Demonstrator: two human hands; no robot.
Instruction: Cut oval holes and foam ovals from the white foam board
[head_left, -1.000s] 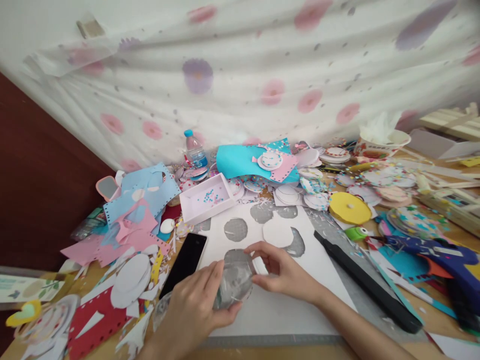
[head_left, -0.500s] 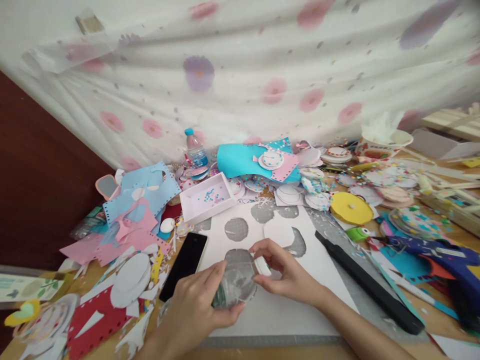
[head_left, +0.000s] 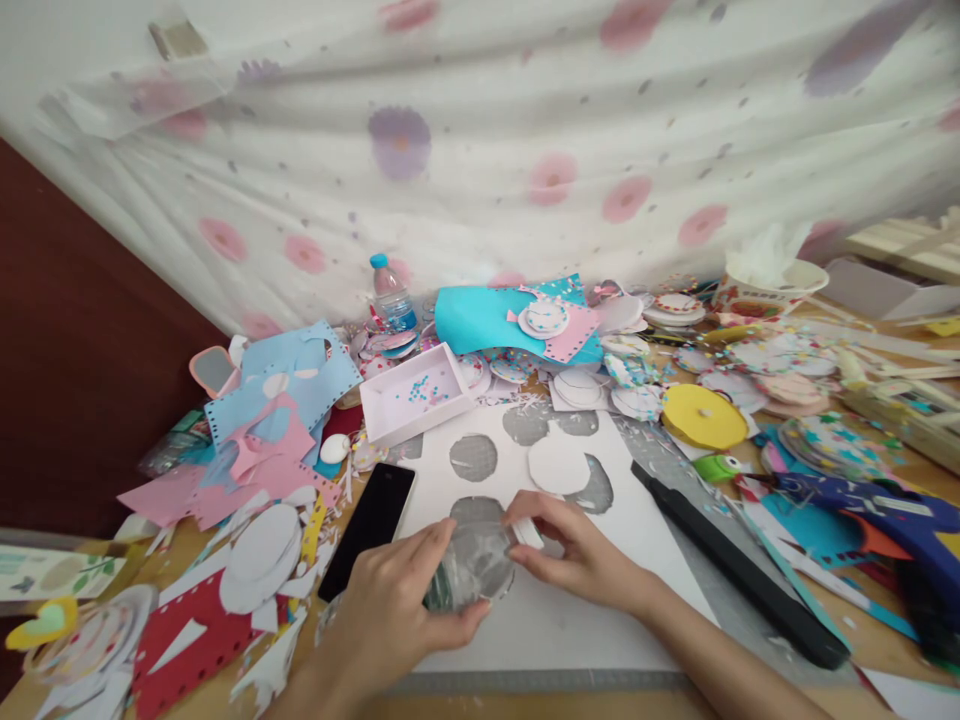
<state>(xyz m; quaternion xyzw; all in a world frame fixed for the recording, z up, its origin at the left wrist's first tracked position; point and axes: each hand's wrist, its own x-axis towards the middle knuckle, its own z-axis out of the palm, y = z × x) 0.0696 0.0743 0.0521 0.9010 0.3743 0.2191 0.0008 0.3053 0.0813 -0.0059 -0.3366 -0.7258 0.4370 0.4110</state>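
My left hand (head_left: 405, 600) is wrapped round the body of a clear bottle (head_left: 480, 565), which lies tilted on its side above the white sheet (head_left: 570, 620). The fingers of my right hand (head_left: 574, 550) pinch the bottle's white cap (head_left: 528, 532) at its right end. The left palm hides the bottle's base. Round holes are cut in the sheet, and a loose white paper disc (head_left: 559, 465) lies just beyond my hands, partly over one of them.
A black phone (head_left: 369, 530) lies left of the sheet, on a grey cutting mat (head_left: 660, 460). Right of it are a long black tool (head_left: 739, 565) and a blue glue gun (head_left: 862, 500). A white box (head_left: 412, 395) with small dots stands behind; paper scraps (head_left: 262, 450) crowd the left.
My right hand's fingers have turned slightly on the cap and cover more of it, with the knuckles a little lower. The left hand and bottle are nearly unmoved.
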